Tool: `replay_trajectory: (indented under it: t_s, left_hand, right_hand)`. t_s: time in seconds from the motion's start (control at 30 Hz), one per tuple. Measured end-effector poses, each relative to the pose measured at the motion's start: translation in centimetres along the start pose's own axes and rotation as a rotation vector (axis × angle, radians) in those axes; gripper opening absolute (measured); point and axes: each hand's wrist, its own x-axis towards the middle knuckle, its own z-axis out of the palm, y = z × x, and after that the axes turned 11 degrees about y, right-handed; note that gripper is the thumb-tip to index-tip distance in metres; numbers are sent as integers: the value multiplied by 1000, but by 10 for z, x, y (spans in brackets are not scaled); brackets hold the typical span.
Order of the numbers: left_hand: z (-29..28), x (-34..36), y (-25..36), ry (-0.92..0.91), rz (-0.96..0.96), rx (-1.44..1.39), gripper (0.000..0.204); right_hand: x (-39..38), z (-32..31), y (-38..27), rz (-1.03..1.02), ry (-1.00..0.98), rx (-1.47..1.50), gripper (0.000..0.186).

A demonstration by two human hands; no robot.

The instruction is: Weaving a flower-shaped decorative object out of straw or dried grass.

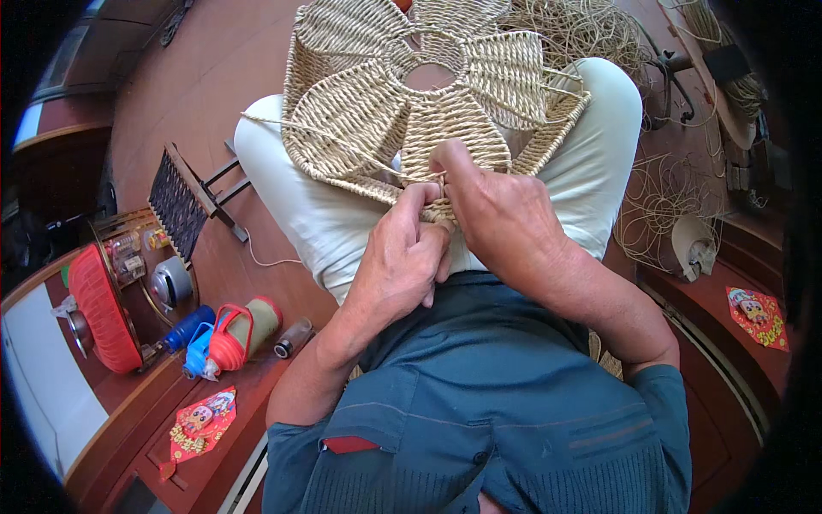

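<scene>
A woven straw piece (454,127) lies across my knees, looking like a basket or its frame. Its petal-shaped panels spread from an open round ring, and a braided rim runs around them. At the near edge, my left hand (401,248) is closed on the rim, thumb and forefinger at the weave. My right hand (505,206) is closed just beside it, its bent forefinger and thumb pinching at the same spot. Whether a loose strand runs between the fingertips is hard to make out. A loose straw cord (295,127) crosses the left side and sticks out past my knee.
Tangled straw cord (591,34) lies behind the piece, with more loose cord (664,210) on the floor at right. A low stool with a dark woven seat (178,204) is tipped at left. Near it are a red-lidded jug (257,325), a blue bottle (190,327) and a red basket (103,308).
</scene>
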Motion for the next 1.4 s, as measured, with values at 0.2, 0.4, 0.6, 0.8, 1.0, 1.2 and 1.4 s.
replay_trajectory:
  t_s: [0.2,0.4,0.6,0.8,1.0,1.2,1.4]
  left_hand:
    - [0,-3,-9,221,362,370,38]
    - [2,-11,-18,361,438,392,38]
    - [9,-1,-17,466,798,473,23]
    - [22,23,-10,425,977,478,11]
    - [33,35,3,380,866,665,11]
    - [45,39,8,387,849,741,12]
    - [47,34,7,348,874,643,10]
  right_hand:
    - [-2,17,5,-59,236,148,26]
    - [-16,23,0,232,363,487,19]
    - [-11,-11,26,669,-33,1211,17]
    - [-17,-79,87,760,145,1031,12]
    - [-16,-136,129,507,475,1123,8]
    - [-35,-101,107,469,691,656,18]
    - [-46,-66,55,480,348,420,13]
